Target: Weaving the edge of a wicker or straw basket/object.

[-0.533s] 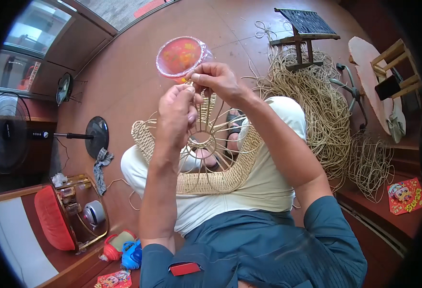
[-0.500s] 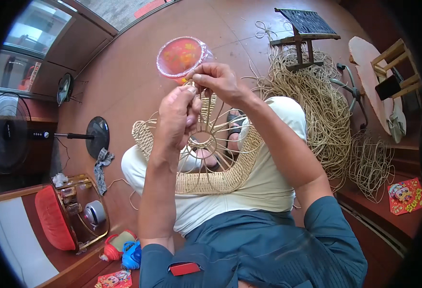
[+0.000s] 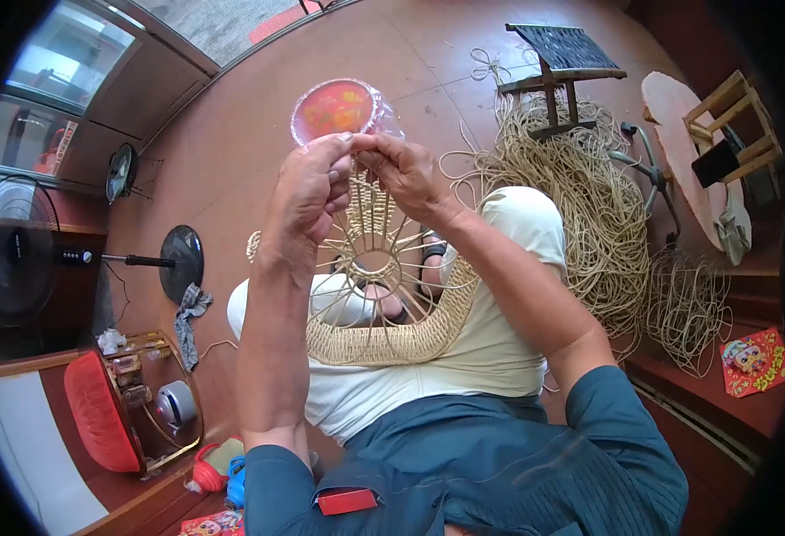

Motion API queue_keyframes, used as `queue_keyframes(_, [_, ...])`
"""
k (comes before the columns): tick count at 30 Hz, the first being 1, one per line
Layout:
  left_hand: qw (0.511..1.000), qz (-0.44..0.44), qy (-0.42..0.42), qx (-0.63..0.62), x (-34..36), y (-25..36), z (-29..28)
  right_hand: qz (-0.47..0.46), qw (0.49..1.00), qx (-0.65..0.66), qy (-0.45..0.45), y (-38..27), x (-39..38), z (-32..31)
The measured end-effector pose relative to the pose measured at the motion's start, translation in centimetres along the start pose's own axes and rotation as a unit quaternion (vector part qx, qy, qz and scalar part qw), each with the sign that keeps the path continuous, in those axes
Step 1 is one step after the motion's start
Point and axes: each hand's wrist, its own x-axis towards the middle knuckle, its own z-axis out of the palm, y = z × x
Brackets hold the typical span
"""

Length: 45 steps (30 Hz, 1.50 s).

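Here, left hand point(image 3: 314, 189), right hand point(image 3: 407, 179), each grip pinched — contents unclear — near woven frame point(image 3: 383, 345), yellow-lettered red card point(image 3: 756, 362).

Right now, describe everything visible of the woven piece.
The woven piece has a tan curved band of what looks like twisted fibre, with thin spokes meeting at an open ring. A narrower woven section points away. It rests on cream trousers; the left hand and right hand hide its far end, their grip unclear.
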Motion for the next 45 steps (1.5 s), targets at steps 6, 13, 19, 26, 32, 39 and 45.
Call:
queue_keyframes(6, [0.998, 0.01, -0.013, 0.068, -3.2, 0.7, -0.8, 0.008, 0.996, -0.089, -0.012, -0.4, 0.0, 0.3])
queue_keyframes(13, [0.869, 0.079, 0.238, 0.426, -18.4, 0.3, -13.6, -0.016, 0.987, -0.161, 0.013, 0.0, 0.4, -0.4])
queue_keyframes(19, [0.585, -0.046, 0.466, 0.662, -36.2, -2.9, -30.4, -0.005, 0.985, -0.173, 0.027, -0.1, 0.7, 0.2])
queue_keyframes(26, [0.359, -0.229, 0.634, 0.646, -59.0, -2.2, -44.1, 0.024, 0.984, -0.176, 0.013, -0.4, 0.6, 0.3])
queue_keyframes(32, [0.456, -0.287, 0.679, 0.499, -60.4, 4.5, -49.8, 0.062, 0.985, -0.158, 0.012, -0.2, 1.2, 0.8])
queue_keyframes(39, [0.777, -0.029, 0.314, 0.545, -27.9, -1.9, -29.2, 0.049, 0.973, -0.225, 0.02, 1.0, 0.8, -0.7])
queue_keyframes(45, [0.87, 0.088, 0.085, 0.477, -17.1, -7.7, -3.0, 0.077, 0.98, -0.186, 0.006, 0.0, 1.2, -0.6])
